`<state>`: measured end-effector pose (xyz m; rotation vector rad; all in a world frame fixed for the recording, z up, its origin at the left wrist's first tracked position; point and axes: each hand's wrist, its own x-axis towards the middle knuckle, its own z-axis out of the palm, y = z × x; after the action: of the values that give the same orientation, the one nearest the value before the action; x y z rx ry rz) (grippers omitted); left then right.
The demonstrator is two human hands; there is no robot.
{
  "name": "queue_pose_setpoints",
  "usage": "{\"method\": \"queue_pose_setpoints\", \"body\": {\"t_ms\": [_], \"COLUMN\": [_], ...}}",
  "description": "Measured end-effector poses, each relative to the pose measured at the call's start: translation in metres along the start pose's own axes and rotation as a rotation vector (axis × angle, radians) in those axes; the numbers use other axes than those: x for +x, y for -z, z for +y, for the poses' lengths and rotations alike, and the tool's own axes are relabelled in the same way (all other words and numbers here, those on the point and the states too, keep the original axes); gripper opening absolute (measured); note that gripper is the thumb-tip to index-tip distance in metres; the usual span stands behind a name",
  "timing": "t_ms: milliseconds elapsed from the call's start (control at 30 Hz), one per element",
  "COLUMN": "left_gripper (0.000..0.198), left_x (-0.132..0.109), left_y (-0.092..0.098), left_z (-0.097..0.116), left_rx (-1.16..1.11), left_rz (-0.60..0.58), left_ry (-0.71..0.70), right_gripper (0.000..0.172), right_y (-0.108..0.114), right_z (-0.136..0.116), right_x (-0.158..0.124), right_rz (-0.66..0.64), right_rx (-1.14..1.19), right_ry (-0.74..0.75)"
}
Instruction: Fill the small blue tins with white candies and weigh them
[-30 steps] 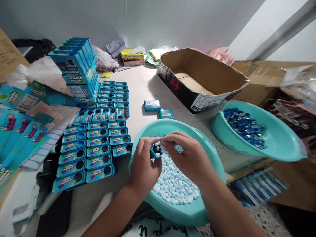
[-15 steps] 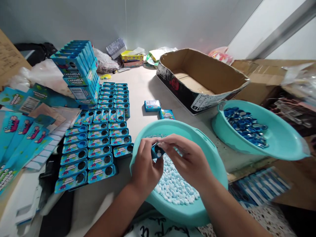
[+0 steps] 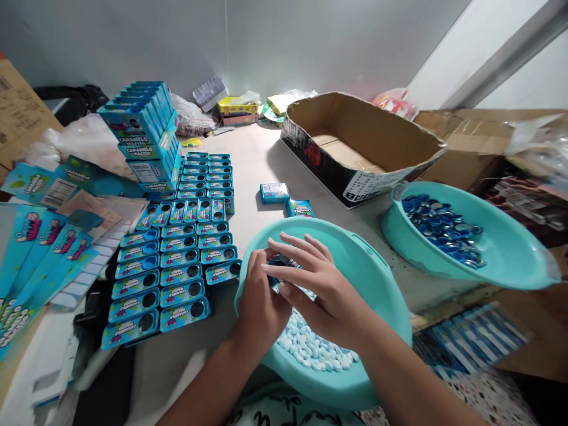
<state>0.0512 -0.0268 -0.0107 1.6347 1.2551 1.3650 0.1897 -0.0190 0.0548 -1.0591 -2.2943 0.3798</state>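
Observation:
Over a turquoise basin (image 3: 394,307) of small pale-blue candies (image 3: 313,346), my left hand (image 3: 264,302) is closed around a small dark-blue tin (image 3: 279,262). Most of that tin is hidden behind fingers. My right hand (image 3: 326,284) lies across the top of it, fingers stretched out and a little apart. Whether the right fingertips press on the tin, I cannot tell. Left of the basin, blue candy tins (image 3: 181,275) with round dark openings stand in rows. Beyond the basin rim lie two small blue packs (image 3: 274,193).
A second turquoise basin (image 3: 510,260) at the right holds blue round lids (image 3: 439,225). Behind it sits an open cardboard tray (image 3: 368,148). Stacked blue boxes (image 3: 142,136) rise at the back left, with flat printed cartons (image 3: 39,248) near the left edge.
My right hand has gone from pinching at the tin's top to stretching its fingers over it. The left hand keeps hold of the tin. The view has shifted slightly.

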Motion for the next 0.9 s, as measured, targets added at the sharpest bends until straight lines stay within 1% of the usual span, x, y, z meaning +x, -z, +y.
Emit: {"method": "queue_pose_setpoints", "body": {"t_ms": [100,167,267,367,433,500,633,733,833,867,900], "left_gripper": [0.035,0.033,0.033,0.039,0.041,0.041,0.037,0.039,0.04,0.04,0.04], "left_x": [0.0,-0.001,-0.001,0.0,0.001,0.001,0.001,-0.001,-0.001,-0.001,-0.001], "left_y": [0.001,0.001,0.001,0.0,-0.001,-0.002,-0.003,-0.004,-0.005,-0.005,-0.006], "left_z": [0.001,0.003,0.006,0.006,0.006,0.005,0.007,0.008,0.007,0.007,0.007], "left_rx": [-0.011,-0.02,-0.04,-0.079,-0.082,-0.08,-0.055,-0.054,-0.067,-0.069,-0.071], "left_rz": [-0.006,0.001,0.014,0.019,0.016,0.017,0.005,0.004,0.051,0.067,0.08], "left_ry": [-0.043,-0.011,0.07,0.073,0.055,0.052,0.065,0.094,0.144,0.158,0.171], "right_gripper": [0.036,0.037,0.028,0.013,0.012,0.012,0.014,0.016,0.024,0.027,0.029], "right_y": [0.001,0.002,0.005,0.007,0.007,0.006,0.003,0.004,0.005,0.004,0.001], "right_z": [0.0,0.0,0.001,0.003,0.004,0.005,0.005,0.008,0.024,0.033,0.044], "right_x": [0.0,0.001,0.003,0.004,0.004,0.004,0.004,0.007,0.008,0.007,0.006], "right_rz": [-0.026,0.0,0.077,0.097,0.084,0.08,0.127,0.204,0.293,0.28,0.228], "right_rx": [-0.025,-0.034,-0.048,-0.051,-0.031,0.004,0.109,0.199,0.217,0.199,0.17], "right_ry": [0.002,-0.018,-0.07,-0.062,-0.045,-0.059,-0.203,-0.288,-0.379,-0.438,-0.509]}}
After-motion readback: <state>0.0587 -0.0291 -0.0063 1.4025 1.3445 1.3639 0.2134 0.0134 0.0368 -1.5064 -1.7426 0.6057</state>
